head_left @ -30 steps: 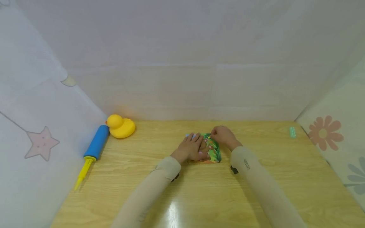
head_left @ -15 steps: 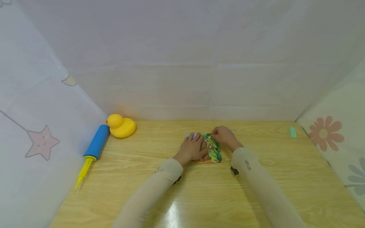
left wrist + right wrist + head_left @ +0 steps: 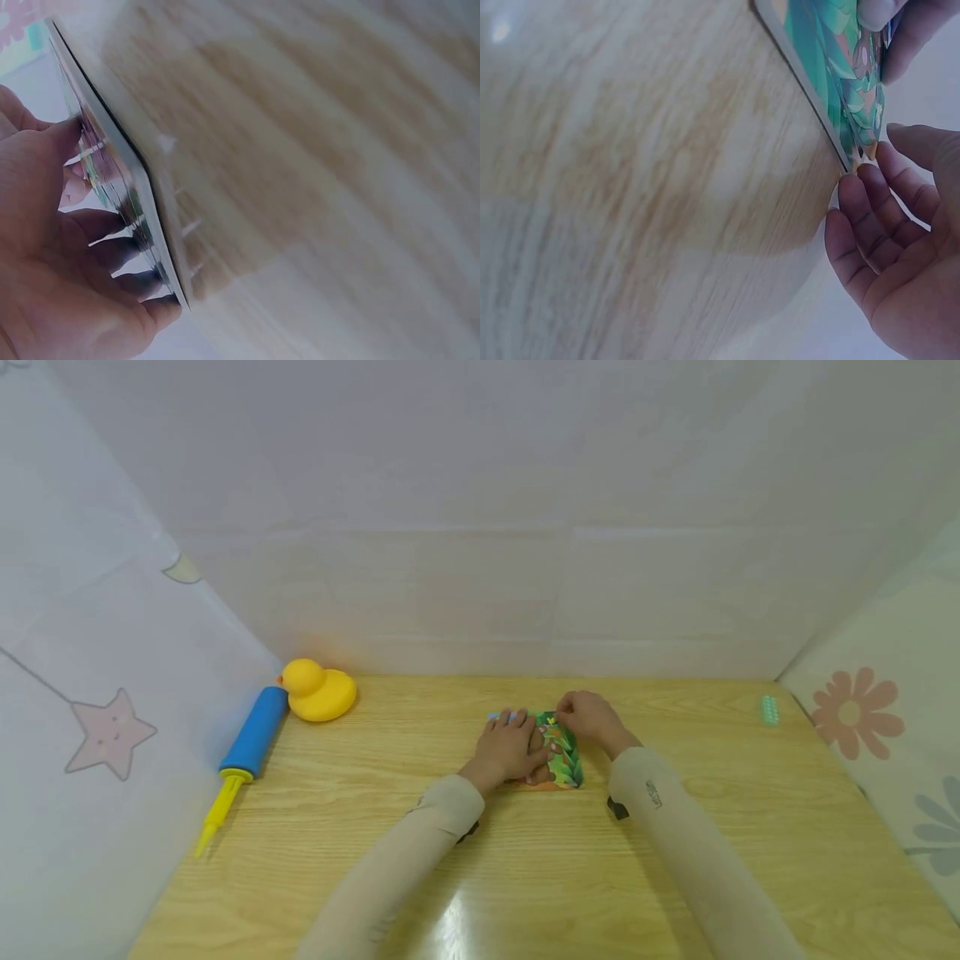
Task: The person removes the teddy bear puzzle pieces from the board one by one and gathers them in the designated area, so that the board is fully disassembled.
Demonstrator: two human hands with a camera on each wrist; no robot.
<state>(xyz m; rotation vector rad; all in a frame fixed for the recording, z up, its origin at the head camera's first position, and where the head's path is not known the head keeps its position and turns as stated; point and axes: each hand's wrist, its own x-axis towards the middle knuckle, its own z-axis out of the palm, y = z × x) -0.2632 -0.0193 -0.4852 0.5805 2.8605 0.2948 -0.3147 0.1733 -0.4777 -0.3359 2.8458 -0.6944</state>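
A flat card printed with green leaves (image 3: 564, 757) lies on the wooden surface (image 3: 525, 877), under and between both sets of fingers. The left hand (image 3: 510, 748) rests flat on the card's left part, fingers (image 3: 112, 251) straight and slightly spread. The right hand (image 3: 592, 718) has its fingers (image 3: 862, 202) curled loosely at the card's far right corner, tips touching its edge; whether they pinch it cannot be told. Well to the left of the left fingers sit a yellow duck (image 3: 318, 691) and a blue pump (image 3: 243, 752).
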